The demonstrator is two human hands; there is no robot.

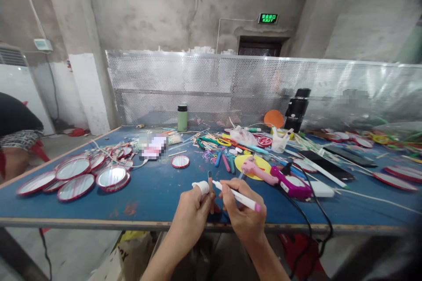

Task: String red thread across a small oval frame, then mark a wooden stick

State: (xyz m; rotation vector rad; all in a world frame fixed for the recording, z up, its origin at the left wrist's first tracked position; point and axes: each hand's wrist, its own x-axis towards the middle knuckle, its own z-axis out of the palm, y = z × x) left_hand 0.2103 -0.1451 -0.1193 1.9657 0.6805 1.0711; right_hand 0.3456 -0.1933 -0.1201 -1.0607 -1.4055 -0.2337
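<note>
Near the table's front edge, my left hand (193, 208) pinches a small flat wooden stick (210, 180), held upright with a darker tip. A white wrap (201, 187) covers the end of my left thumb. My right hand (245, 215) is closed around a white marker pen (242, 197) with a pink end. The pen's tip points left, close beside the stick; whether they touch I cannot tell. Just beyond my hands lies a small round mirror (180, 162) with a red rim. To the right rests a purple-and-pink hot glue gun (292, 183) on a yellow disc (253, 159).
Round red-rimmed mirrors (75, 186) are piled at the left. Markers (226, 162), loose sticks and a white cup (279, 142) crowd the middle. A green bottle (182, 118) and a black flask (296, 109) stand behind. Black cables (316, 210) hang over the front edge.
</note>
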